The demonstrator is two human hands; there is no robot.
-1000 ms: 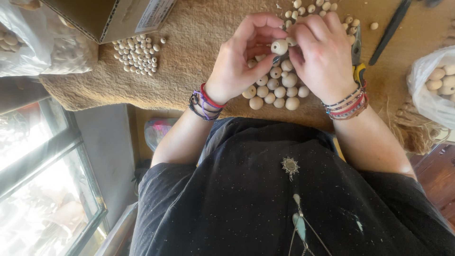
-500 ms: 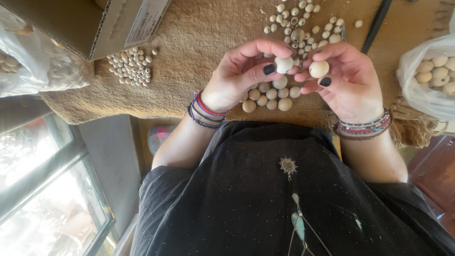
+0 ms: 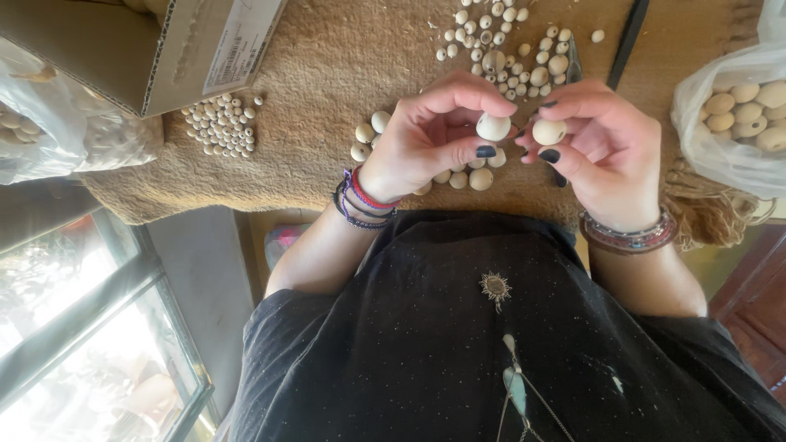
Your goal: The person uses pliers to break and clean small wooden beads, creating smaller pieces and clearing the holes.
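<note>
hands drawn nearer — beads apart

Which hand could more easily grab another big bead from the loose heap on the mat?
Probably the left hand: it hovers right over the loose heap, while the right hand sits off to the side. Each already pinches one: the pale bead, the second bead.
</note>
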